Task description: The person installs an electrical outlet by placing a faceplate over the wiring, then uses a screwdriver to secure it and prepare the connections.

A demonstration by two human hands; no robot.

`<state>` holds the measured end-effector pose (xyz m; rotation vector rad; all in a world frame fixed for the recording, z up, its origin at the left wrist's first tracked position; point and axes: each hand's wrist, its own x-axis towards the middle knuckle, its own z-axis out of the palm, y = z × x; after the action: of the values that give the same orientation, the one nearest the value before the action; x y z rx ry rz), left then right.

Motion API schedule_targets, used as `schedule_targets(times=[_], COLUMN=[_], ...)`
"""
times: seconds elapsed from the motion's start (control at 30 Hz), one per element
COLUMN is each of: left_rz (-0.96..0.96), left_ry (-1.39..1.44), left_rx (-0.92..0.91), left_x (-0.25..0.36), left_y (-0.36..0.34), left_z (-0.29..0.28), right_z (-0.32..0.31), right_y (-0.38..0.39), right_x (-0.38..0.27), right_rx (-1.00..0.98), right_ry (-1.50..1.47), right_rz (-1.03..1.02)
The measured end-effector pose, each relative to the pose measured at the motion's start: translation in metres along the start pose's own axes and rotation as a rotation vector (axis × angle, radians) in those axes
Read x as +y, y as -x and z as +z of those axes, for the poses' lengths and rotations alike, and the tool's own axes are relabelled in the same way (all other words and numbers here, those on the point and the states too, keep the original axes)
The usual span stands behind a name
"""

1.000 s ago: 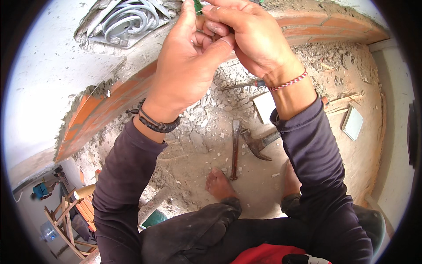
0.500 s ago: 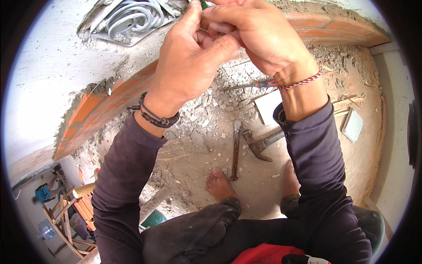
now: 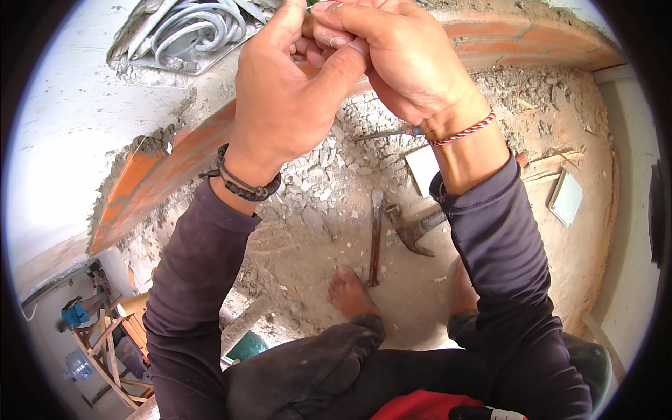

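Note:
Both hands are raised together at the top, fingers closed and pressed against each other. A small green thing (image 3: 310,3) shows between them, cut off by the upper edge, so its kind cannot be told. My left hand (image 3: 283,101), a dark cord bracelet at its wrist, grips it from the left. My right hand (image 3: 413,66), with a red and white braided bracelet, meets it from the right with bent fingers. Below the hands, a claw hammer (image 3: 418,227) and a rusty metal chisel (image 3: 376,241) lie on the dusty floor. A screwdriver (image 3: 385,134) lies partly behind my right wrist.
Grey cable (image 3: 199,31) is coiled in a broken wall recess at upper left. Exposed brick (image 3: 164,175) curves along the wall base. Rubble (image 3: 315,171) covers the floor beside white plates (image 3: 565,198). At lower left are a wooden frame (image 3: 105,350) and a person (image 3: 73,313).
Both hands have shifted slightly left in view, still together around the green thing. The whole view has moved a little; the tools on the floor lie as before.

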<state>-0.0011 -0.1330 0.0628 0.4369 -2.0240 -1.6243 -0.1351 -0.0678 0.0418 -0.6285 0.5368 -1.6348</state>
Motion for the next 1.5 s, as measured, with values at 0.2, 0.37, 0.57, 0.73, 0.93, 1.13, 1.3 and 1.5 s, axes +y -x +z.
schedule_targets(times=[0.2,0.37,0.57,0.73,0.93,1.13,1.3,1.5], left_rz=[0.026,0.077,0.002,0.153,0.119,0.279,0.071,0.139], left_ry=[-0.148,-0.191,-0.255,-0.307,-0.237,-0.545,-0.115,-0.142], left_rx=[0.031,0.026,0.034,0.016,0.051,0.041,0.017,-0.026], left_x=[-0.010,-0.017,-0.007,-0.011,-0.013,-0.020,-0.020,-0.021], left_y=[0.001,0.009,0.004,-0.002,0.000,-0.002,0.008,0.005], left_z=[-0.007,-0.001,0.007,-0.004,-0.001,-0.009,-0.002,-0.002], right_z=[-0.003,0.013,0.012,0.011,0.010,0.009,0.015,0.043], right_y=[-0.003,0.008,0.004,-0.001,-0.003,-0.001,0.002,0.021], right_x=[0.000,-0.011,-0.009,0.001,0.005,0.008,0.012,-0.039], right_rx=[-0.047,0.092,0.172,0.210,0.224,0.197,0.290,0.156], right_ry=[0.105,0.480,0.680,0.597,0.442,0.315,0.488,0.996], right_rz=[-0.015,-0.077,-0.194,-0.181,-0.176,-0.157,-0.189,-0.051])
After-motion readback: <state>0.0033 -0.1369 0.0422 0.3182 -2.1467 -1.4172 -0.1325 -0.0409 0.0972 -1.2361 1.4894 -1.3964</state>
